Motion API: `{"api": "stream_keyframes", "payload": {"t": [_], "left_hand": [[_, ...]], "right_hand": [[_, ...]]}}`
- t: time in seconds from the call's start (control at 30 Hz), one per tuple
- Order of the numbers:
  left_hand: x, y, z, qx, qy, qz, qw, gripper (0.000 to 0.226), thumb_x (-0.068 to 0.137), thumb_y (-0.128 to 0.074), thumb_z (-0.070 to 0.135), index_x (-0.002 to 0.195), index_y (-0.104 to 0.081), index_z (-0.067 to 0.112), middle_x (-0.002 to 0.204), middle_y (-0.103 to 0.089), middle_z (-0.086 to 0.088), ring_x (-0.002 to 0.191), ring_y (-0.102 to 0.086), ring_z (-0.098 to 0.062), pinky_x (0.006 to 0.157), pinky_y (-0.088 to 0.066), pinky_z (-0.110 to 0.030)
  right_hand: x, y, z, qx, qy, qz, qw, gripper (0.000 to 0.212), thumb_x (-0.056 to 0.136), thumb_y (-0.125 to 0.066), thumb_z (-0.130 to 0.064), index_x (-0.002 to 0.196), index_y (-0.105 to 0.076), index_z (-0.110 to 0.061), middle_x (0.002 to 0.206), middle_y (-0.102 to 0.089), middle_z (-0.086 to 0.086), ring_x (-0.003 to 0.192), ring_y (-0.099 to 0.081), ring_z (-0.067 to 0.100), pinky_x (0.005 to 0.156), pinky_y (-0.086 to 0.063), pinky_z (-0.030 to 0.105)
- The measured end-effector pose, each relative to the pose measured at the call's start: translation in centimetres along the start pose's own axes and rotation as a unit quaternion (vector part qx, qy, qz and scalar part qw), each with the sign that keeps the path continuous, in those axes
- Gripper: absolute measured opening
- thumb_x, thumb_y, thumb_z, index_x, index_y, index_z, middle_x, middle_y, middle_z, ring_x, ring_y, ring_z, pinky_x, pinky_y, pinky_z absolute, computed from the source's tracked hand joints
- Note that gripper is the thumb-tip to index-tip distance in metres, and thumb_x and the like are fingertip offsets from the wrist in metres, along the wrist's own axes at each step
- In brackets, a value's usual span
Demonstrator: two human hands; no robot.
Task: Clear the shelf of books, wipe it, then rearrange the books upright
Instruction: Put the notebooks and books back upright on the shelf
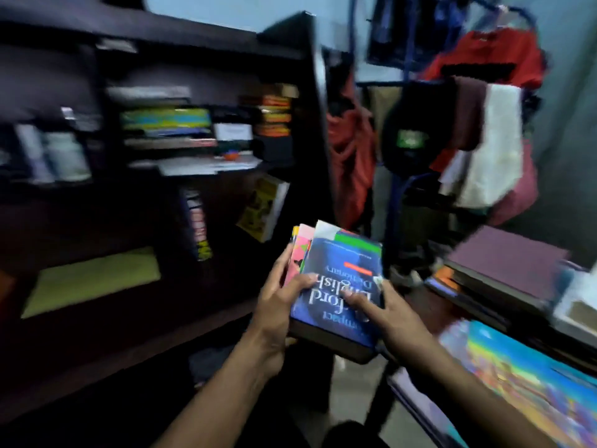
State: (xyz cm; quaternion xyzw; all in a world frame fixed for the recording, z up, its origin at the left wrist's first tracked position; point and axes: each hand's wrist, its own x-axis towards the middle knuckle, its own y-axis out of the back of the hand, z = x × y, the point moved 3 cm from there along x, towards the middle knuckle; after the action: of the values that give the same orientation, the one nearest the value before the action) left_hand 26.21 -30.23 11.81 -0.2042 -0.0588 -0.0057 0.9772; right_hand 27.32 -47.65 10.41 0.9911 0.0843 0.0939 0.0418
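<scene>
A stack of books (342, 260) hangs in front of me, topped by a thick blue dictionary, with pink and green covers showing behind it. My left hand (277, 305) grips the stack's left side, thumb on the cover. My right hand (387, 315) grips the near right corner, its fingers lying on the cover. The dark wooden shelf (300, 92) stands to the left. In its lower bay a yellow-green cloth (93, 279) lies flat. Two books stay there: an upright one (197, 221) and a yellow one (261, 211) leaning on the side wall.
Upper shelf bays hold flat stacks of books and papers (168, 124). At right, a surface carries a maroon book pile (504, 263) and a colourful cover (523, 379). A clothes rack with hanging garments (484, 118) stands behind. The view is motion-blurred.
</scene>
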Motion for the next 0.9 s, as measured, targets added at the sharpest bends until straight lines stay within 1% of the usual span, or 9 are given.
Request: {"api": "stream_keyframes", "payload": {"t": [0.07, 0.13, 0.23, 0.3, 0.43, 0.5, 0.6, 0.73, 0.9], "left_hand": [[1.3, 6.3, 1.3, 0.009, -0.022, 0.041, 0.999, 0.051, 0.090, -0.058, 0.000, 0.130, -0.060, 0.030, 0.122, -0.072, 0.004, 0.104, -0.071, -0.020, 0.075, -0.060, -0.030], [2.4, 12.6, 1.7, 0.033, -0.029, 0.097, 0.994, 0.055, 0.086, -0.063, 0.002, 0.137, -0.059, 0.023, 0.126, -0.070, 0.003, 0.110, -0.069, -0.019, 0.086, -0.059, -0.033], [3.6, 20.2, 1.2, 0.037, 0.001, 0.175, 0.984, 0.048, 0.092, -0.058, 0.006, 0.138, -0.061, 0.018, 0.125, -0.071, -0.006, 0.115, -0.067, -0.030, 0.106, -0.048, -0.048], [4.3, 23.0, 0.8, 0.009, 0.032, 0.176, 0.984, 0.047, 0.093, -0.056, 0.015, 0.138, -0.061, 0.026, 0.126, -0.070, -0.009, 0.117, -0.065, -0.034, 0.110, -0.044, -0.051], [6.2, 25.6, 0.5, 0.014, 0.084, 0.181, 0.980, 0.047, 0.098, -0.052, 0.044, 0.124, -0.070, 0.008, 0.118, -0.071, -0.021, 0.110, -0.068, -0.040, 0.105, -0.048, -0.051], [7.2, 26.0, 0.3, 0.052, 0.070, 0.193, 0.977, 0.055, 0.102, -0.043, 0.050, 0.112, -0.073, 0.005, 0.106, -0.075, -0.021, 0.100, -0.072, -0.036, 0.091, -0.055, -0.043], [7.9, 26.5, -0.1, 0.094, 0.016, 0.224, 0.970, 0.035, 0.106, -0.042, 0.026, 0.100, -0.072, 0.010, 0.092, -0.078, -0.008, 0.081, -0.074, -0.023, 0.071, -0.058, -0.030], [8.2, 28.0, -0.9, 0.169, -0.004, 0.206, 0.964, 0.033, 0.098, -0.047, -0.006, 0.105, -0.071, 0.016, 0.096, -0.078, 0.002, 0.098, -0.068, -0.026, 0.083, -0.053, -0.032], [7.6, 27.4, -1.0, 0.206, 0.008, 0.170, 0.964, 0.043, 0.092, -0.045, -0.018, 0.119, -0.065, 0.010, 0.115, -0.072, -0.014, 0.086, -0.071, -0.013, 0.068, -0.054, -0.020]], "right_hand": [[3.4, -5.3, 1.2, -0.125, 0.060, -0.059, 0.989, 0.074, 0.074, -0.065, -0.071, 0.137, -0.051, -0.034, 0.133, -0.063, -0.013, 0.125, -0.059, 0.008, 0.111, -0.044, 0.040], [5.6, -10.1, 2.6, -0.253, 0.138, -0.094, 0.953, 0.078, 0.083, -0.052, -0.077, 0.148, -0.036, -0.038, 0.149, -0.046, -0.014, 0.140, -0.041, 0.006, 0.119, -0.033, 0.037], [7.2, -16.0, 4.3, -0.388, 0.248, -0.188, 0.867, 0.091, 0.085, -0.051, -0.076, 0.157, -0.006, -0.044, 0.166, -0.002, -0.021, 0.152, 0.006, -0.001, 0.125, -0.002, 0.031], [8.4, -18.6, 5.5, -0.469, 0.265, -0.244, 0.806, 0.095, 0.084, -0.056, -0.070, 0.158, -0.002, -0.044, 0.166, 0.009, -0.021, 0.151, 0.019, 0.001, 0.123, 0.007, 0.035], [10.7, -20.5, 7.0, -0.465, 0.336, -0.157, 0.804, 0.085, 0.080, -0.059, -0.065, 0.153, -0.032, -0.032, 0.159, -0.034, -0.007, 0.151, -0.019, 0.015, 0.121, -0.028, 0.043], [11.0, -20.8, 7.9, -0.477, 0.369, -0.109, 0.790, 0.083, 0.076, -0.060, -0.068, 0.147, -0.041, -0.028, 0.149, -0.046, -0.005, 0.148, -0.028, 0.018, 0.118, -0.028, 0.041], [10.8, -21.2, 8.4, -0.488, 0.370, -0.085, 0.786, 0.076, 0.073, -0.057, -0.060, 0.141, -0.041, -0.029, 0.143, -0.048, -0.003, 0.149, -0.029, 0.021, 0.118, -0.024, 0.050], [11.0, -20.4, 8.6, -0.489, 0.393, -0.075, 0.775, 0.067, 0.075, -0.056, -0.048, 0.137, -0.043, -0.026, 0.138, -0.046, 0.000, 0.143, -0.034, 0.021, 0.108, -0.036, 0.065], [11.0, -17.5, 7.4, -0.401, 0.417, -0.080, 0.812, 0.073, 0.079, -0.069, -0.045, 0.144, -0.045, -0.025, 0.140, -0.051, 0.005, 0.140, -0.044, 0.024, 0.114, -0.035, 0.055]]}}
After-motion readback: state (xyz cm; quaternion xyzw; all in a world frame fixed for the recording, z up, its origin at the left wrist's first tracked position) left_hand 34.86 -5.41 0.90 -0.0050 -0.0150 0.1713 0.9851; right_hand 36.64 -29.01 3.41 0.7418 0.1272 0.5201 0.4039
